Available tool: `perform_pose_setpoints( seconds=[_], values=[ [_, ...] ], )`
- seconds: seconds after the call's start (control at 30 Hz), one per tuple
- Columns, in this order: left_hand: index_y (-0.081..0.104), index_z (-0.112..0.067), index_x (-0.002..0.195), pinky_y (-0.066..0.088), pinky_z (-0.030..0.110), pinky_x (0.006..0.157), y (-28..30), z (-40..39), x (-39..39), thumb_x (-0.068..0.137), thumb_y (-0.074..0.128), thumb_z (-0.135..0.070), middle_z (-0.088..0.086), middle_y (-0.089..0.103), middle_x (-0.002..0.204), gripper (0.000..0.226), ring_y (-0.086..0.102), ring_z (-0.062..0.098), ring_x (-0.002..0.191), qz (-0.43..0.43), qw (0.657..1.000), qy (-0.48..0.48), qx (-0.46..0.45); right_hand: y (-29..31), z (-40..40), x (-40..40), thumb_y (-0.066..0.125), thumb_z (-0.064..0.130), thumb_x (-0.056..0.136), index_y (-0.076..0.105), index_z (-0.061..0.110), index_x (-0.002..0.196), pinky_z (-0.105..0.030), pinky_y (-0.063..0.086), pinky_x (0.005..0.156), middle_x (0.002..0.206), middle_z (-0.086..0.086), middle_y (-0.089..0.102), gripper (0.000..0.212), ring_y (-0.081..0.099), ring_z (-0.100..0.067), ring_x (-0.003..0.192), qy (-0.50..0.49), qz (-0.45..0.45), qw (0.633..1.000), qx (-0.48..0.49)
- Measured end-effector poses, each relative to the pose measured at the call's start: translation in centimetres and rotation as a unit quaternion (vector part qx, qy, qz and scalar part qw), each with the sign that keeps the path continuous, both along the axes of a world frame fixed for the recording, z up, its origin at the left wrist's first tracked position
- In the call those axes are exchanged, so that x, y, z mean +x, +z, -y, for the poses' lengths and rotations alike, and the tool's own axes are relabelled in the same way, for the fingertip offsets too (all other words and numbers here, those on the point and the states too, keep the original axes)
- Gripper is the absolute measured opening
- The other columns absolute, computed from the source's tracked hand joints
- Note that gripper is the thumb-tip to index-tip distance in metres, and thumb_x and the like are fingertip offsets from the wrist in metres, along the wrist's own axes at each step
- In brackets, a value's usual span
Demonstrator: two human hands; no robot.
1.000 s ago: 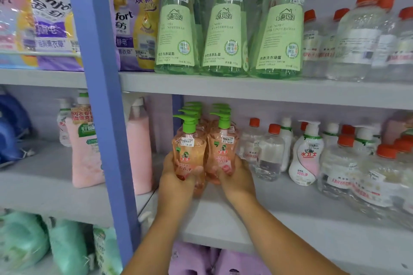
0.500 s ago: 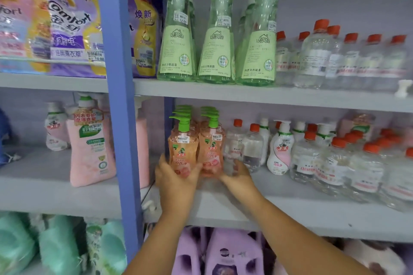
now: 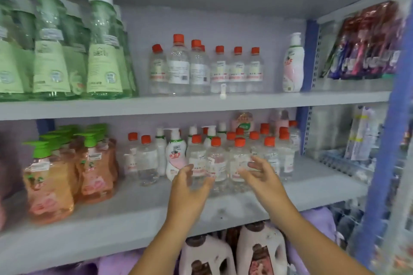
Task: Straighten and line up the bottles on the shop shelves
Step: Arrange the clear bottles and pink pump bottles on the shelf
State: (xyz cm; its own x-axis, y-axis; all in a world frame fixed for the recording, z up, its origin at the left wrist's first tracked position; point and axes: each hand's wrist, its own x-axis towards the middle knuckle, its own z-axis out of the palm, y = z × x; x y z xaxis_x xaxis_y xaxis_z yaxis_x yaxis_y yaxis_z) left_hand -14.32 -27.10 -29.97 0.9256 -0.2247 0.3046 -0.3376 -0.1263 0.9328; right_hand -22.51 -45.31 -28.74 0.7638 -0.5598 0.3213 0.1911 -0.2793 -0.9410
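Two open hands (image 3: 190,187) before red-capped bottles (image 3: 215,163)

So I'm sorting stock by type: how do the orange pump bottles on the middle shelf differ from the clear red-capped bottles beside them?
The orange pump bottles have green pump heads and peach-orange liquid; the clear red-capped bottles have plain red screw caps and colourless contents. The orange ones stand in two tidy files at the left, the clear ones in a looser cluster, where both hands reach. Both kinds stand upright.
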Motion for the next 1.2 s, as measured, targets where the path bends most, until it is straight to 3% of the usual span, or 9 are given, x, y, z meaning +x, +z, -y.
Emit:
perform_pose_setpoints(
  seconds=[0.13, 0.27, 0.4, 0.53, 0.6, 0.73, 0.87, 1.07, 1.2],
  values=[
    [0.049, -0.040, 0.125, 0.043, 0.023, 0.092, -0.3, 10.1, -2.2, 0.084, 0.079, -0.042, -0.016, 0.053, 0.131, 0.051, 0.056, 0.006, 0.115, 0.024, 1.000, -0.014, 0.004, -1.0, 11.1, -2.0, 0.076, 0.036, 0.089, 0.052, 0.031, 0.135, -0.030, 0.052, 0.090, 0.125, 0.014, 0.060, 0.052, 0.061, -0.003, 0.109, -0.041, 0.009, 0.999, 0.006],
    [0.050, -0.034, 0.134, 0.041, 0.013, 0.083, -0.6, 18.7, -3.7, 0.085, 0.078, -0.040, -0.018, 0.055, 0.130, 0.057, 0.055, -0.008, 0.105, 0.033, 0.999, 0.019, 0.006, -1.4, 21.3, -1.6, 0.077, 0.039, 0.087, 0.055, 0.028, 0.129, -0.027, 0.050, 0.087, 0.124, 0.012, 0.061, 0.049, 0.062, -0.007, 0.108, -0.039, -0.009, 0.999, -0.012],
    [0.035, -0.033, 0.150, 0.039, 0.021, 0.094, -0.2, 24.3, -4.2, 0.078, 0.082, -0.047, -0.019, 0.044, 0.134, 0.088, 0.048, 0.002, 0.118, 0.055, 0.995, 0.074, 0.035, -1.3, 25.7, 1.6, 0.082, 0.035, 0.084, 0.051, 0.037, 0.126, -0.008, 0.047, 0.066, 0.118, 0.012, 0.060, 0.052, 0.060, 0.002, 0.099, 0.042, -0.044, 0.998, -0.027],
    [0.021, -0.046, 0.153, 0.053, 0.033, 0.098, -1.0, 27.1, -4.0, 0.073, 0.080, -0.064, -0.014, 0.045, 0.148, 0.101, 0.054, 0.011, 0.128, 0.051, 0.989, 0.134, 0.038, -2.8, 25.6, 5.0, 0.087, 0.039, 0.076, 0.054, 0.037, 0.125, -0.012, 0.048, 0.073, 0.119, 0.013, 0.059, 0.059, 0.064, -0.006, 0.103, 0.072, -0.052, 0.992, -0.087],
    [0.021, -0.054, 0.150, 0.056, 0.034, 0.096, -1.3, 27.1, -4.1, 0.074, 0.080, -0.064, -0.019, 0.049, 0.145, 0.097, 0.058, 0.008, 0.124, 0.057, 0.987, 0.145, 0.037, -3.7, 25.1, 5.7, 0.088, 0.040, 0.073, 0.057, 0.032, 0.122, -0.011, 0.047, 0.075, 0.110, 0.022, 0.058, 0.059, 0.063, -0.001, 0.099, 0.050, -0.021, 0.992, -0.115],
    [0.032, -0.064, 0.134, 0.052, 0.010, 0.081, -1.3, 25.5, -5.2, 0.073, 0.090, -0.035, -0.024, 0.065, 0.123, 0.089, 0.065, -0.010, 0.102, 0.044, 0.991, 0.123, 0.038, -3.9, 24.5, 6.4, 0.078, 0.065, 0.065, 0.063, 0.026, 0.113, -0.031, 0.055, 0.082, 0.103, 0.011, 0.067, 0.064, 0.066, -0.012, 0.094, 0.049, -0.049, 0.987, -0.148],
    [0.039, -0.054, 0.141, 0.058, 0.028, 0.090, -0.8, 22.1, -7.2, 0.068, 0.092, -0.039, -0.021, 0.070, 0.116, 0.091, 0.069, -0.003, 0.099, 0.017, 0.985, 0.172, 0.012, -3.2, 23.9, 5.5, 0.083, 0.056, 0.068, 0.066, 0.029, 0.106, -0.033, 0.058, 0.078, 0.098, 0.012, 0.072, 0.050, 0.069, -0.011, 0.088, 0.087, -0.080, 0.985, -0.123],
    [0.042, -0.053, 0.139, 0.053, 0.016, 0.069, 1.2, 12.8, -8.5, 0.073, 0.088, -0.040, -0.022, 0.073, 0.100, 0.081, 0.068, -0.008, 0.080, 0.043, 0.964, 0.257, 0.048, -2.5, 18.4, 0.6, 0.084, 0.055, 0.069, 0.063, 0.040, 0.108, -0.024, 0.055, 0.078, 0.102, 0.024, 0.066, 0.047, 0.061, 0.007, 0.091, 0.141, -0.028, 0.978, -0.153],
    [0.046, -0.051, 0.131, 0.058, 0.037, 0.081, 0.4, 6.9, -5.2, 0.076, 0.088, -0.033, -0.021, 0.075, 0.097, 0.072, 0.072, 0.003, 0.081, 0.038, 0.950, 0.305, 0.052, -1.6, 11.6, 0.3, 0.084, 0.056, 0.067, 0.057, 0.045, 0.104, -0.010, 0.045, 0.073, 0.103, 0.028, 0.060, 0.046, 0.056, 0.012, 0.094, 0.190, -0.017, 0.968, -0.164]
  ],
)
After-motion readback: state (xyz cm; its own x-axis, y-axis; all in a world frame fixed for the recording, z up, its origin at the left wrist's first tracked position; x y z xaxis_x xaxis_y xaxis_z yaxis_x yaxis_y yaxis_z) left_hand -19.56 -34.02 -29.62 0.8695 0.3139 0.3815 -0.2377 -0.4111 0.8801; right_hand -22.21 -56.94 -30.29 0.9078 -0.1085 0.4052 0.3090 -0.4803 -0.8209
